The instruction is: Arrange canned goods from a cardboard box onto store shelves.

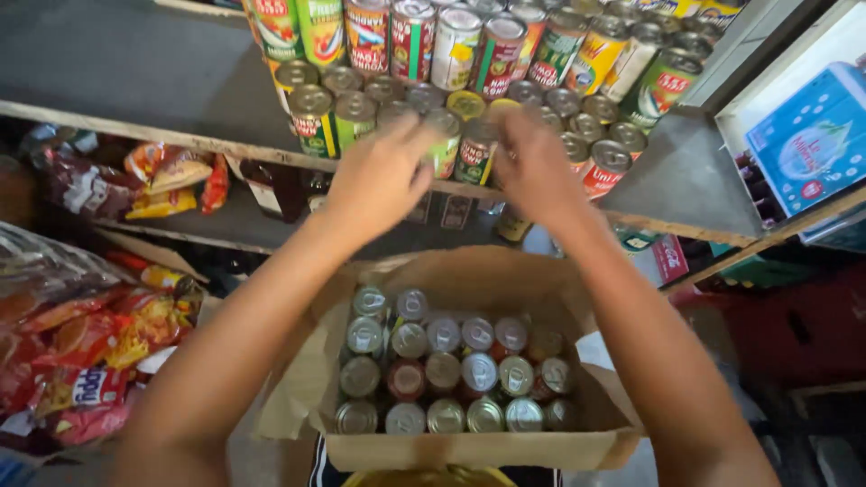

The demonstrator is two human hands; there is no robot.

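Both hands, left (383,176) and right (534,167), clasped on green-labelled cans (458,149) at the shelf (686,180) edge above the can-filled cardboard box (469,446); best seated upright, snug against neighbours.

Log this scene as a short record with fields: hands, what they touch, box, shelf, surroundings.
left hand: raised to the shelf edge, fingers on a green-labelled can
right hand: at the shelf edge among the cans, grip blurred, cannot tell what it holds
cardboard box: open, below the hands, filled with upright tins
shelf: wooden-edged, rows of cans at its front, some stacked behind
snack packets: red and yellow, lower left
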